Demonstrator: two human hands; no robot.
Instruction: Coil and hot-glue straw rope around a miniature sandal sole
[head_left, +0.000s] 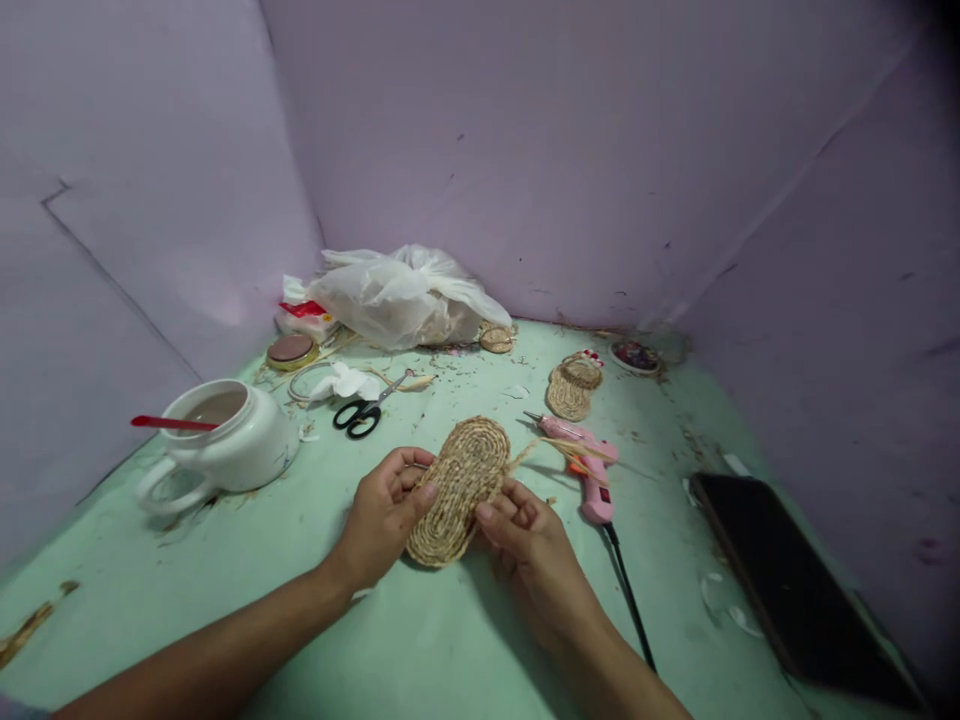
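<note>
Between my two hands is a woven straw slipper sole (459, 490), an oval of coiled braid held tilted above the table. My left hand (384, 515) grips its left edge, thumb on top and fingers curled behind. On the opposite edge, my right hand (529, 540) pinches the sole near where a loose straw strand trails off to the right. That strand passes over a pink glue gun (589, 455), lying with its nozzle toward the upper left. Farther back rests a small finished-looking woven slipper (574, 388) with red and white trim.
Black-handled scissors (364, 415) lie left of centre, near a white mug (255, 440) with a red stick in it. A plastic bag (409, 295) and a round tin (292, 350) stand at the back. A dark phone-like slab (795, 580) lies at right. The glue gun's cord (630, 595) runs toward me.
</note>
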